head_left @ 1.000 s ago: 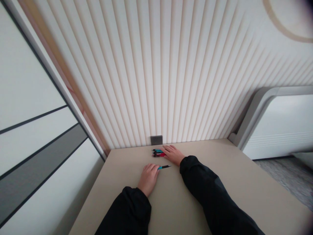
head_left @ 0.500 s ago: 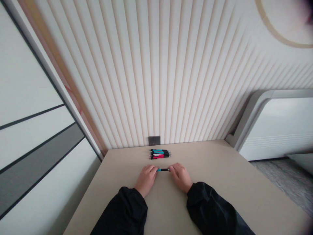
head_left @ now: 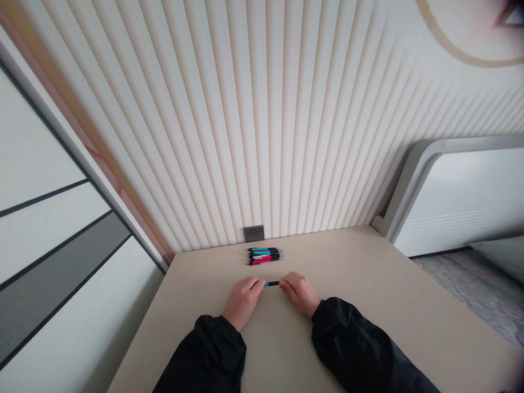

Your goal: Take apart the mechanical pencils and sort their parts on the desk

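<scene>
A blue and black pen (head_left: 273, 284) lies level between my two hands, close above or on the table; I cannot tell which. My left hand (head_left: 244, 300) is closed on its blue end. At the black tip end, the fingers of my right hand (head_left: 300, 293) are pinched round it and cover the tip. Just beyond my hands, several pens (head_left: 264, 255) with blue, red and black barrels lie side by side in a small group on the beige table (head_left: 282, 349).
A dark socket plate (head_left: 254, 233) sits on the ribbed wall (head_left: 262, 136) behind the pens. On the left stands a white and grey cabinet (head_left: 49, 305). A white headboard (head_left: 466, 191) and a grey bed (head_left: 462, 278) are to the right.
My right hand has slid a little over the pen's tip, which showed before and is now covered. The whole view has shifted slightly. The group of pens has not moved on the table.
</scene>
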